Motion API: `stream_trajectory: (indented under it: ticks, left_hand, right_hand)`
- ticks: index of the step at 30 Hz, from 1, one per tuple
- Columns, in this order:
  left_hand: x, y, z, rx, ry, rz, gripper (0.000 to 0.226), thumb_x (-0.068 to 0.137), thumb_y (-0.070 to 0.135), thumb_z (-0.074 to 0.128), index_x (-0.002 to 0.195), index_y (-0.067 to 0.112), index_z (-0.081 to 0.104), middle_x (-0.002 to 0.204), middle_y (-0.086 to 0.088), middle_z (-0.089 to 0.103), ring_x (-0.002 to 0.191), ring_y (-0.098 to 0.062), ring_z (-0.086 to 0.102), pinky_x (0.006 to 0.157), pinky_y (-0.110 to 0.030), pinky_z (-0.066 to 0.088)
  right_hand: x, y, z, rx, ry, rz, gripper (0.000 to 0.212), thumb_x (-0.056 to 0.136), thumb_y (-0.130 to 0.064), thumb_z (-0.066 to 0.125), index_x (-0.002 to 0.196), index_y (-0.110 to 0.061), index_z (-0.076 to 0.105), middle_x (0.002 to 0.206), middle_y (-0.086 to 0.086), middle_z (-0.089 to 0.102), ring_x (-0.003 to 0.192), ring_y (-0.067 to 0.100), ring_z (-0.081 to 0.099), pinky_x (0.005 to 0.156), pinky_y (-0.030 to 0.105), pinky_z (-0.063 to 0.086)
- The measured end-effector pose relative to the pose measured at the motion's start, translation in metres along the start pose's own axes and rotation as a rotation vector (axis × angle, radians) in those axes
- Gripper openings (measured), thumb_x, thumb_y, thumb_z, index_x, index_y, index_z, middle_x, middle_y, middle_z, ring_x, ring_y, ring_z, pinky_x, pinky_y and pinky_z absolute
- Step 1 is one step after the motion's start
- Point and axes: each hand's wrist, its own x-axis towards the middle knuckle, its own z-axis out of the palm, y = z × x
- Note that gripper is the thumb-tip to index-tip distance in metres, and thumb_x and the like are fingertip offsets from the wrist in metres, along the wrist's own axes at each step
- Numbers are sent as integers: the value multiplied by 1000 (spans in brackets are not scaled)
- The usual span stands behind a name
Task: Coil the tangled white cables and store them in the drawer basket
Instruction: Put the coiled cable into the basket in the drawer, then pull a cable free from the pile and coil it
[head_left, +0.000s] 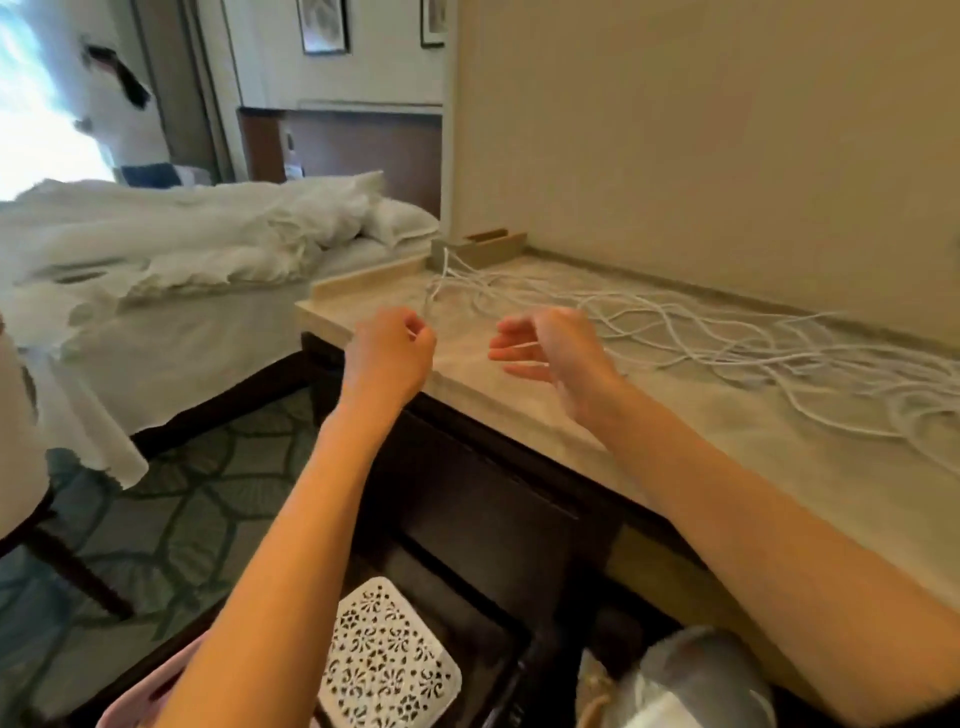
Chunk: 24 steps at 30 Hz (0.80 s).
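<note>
Tangled white cables (717, 338) sprawl over the marble countertop (753, 447), from a small beige stand at the back corner out to the right edge of view. My left hand (392, 351) hovers over the counter's near-left corner with its fingers closed, pinching a cable strand that runs back to the corner. My right hand (550, 343) is a little to its right, fingers curled, with thin white strands lying across them. Below the counter, in the open dark drawer (467, 613), sits a white perforated basket (387, 660); my left forearm hides part of it.
A pink basket's rim (135, 699) shows at the lower left. A grey rounded object (696, 675) sits at the bottom right. The beige stand (483, 249) is against the wall. An unmade bed (182, 249) stands to the left, with patterned carpet below.
</note>
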Motion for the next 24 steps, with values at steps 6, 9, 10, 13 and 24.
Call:
stream_trajectory:
  ticks: [6,9,10,13,24]
  left_hand:
    - [-14,94,71,-3,-178,249,18,92,19,49,81,11,61,85,-11,66,85,-27,63,79,-37,48]
    - [-31,142,109,29,-272,328,21,91,17,48,83,6,64,87,-13,67,86,-29,62,81,-38,50]
    - [-36,155,121,42,-297,367,23,91,16,48,87,4,66,88,-14,68,87,-29,63,80,-38,51]
    - [-56,198,157,27,-412,460,24,90,14,48,93,-1,67,90,-19,68,87,-32,63,77,-38,51]
    - [-139,314,263,34,-760,813,25,90,21,55,97,1,68,99,-17,67,92,-29,61,77,-33,46]
  right_hand:
    - [-19,-21,-113,29,136,-26,23,92,-8,42,78,-7,60,74,8,63,63,16,62,64,24,50]
    - [-35,-25,-169,42,225,-22,21,90,-7,44,78,-7,60,75,8,63,61,15,61,57,21,49]
    - [-41,-25,-186,47,255,-17,20,90,-7,44,78,-6,60,75,9,62,61,16,61,56,20,49]
    - [-62,-24,-240,57,379,-11,20,90,-7,44,77,-6,60,73,8,62,60,16,62,58,22,50]
    - [-160,-7,-411,-70,711,168,18,94,-10,44,88,-6,60,78,9,64,69,17,61,65,25,47]
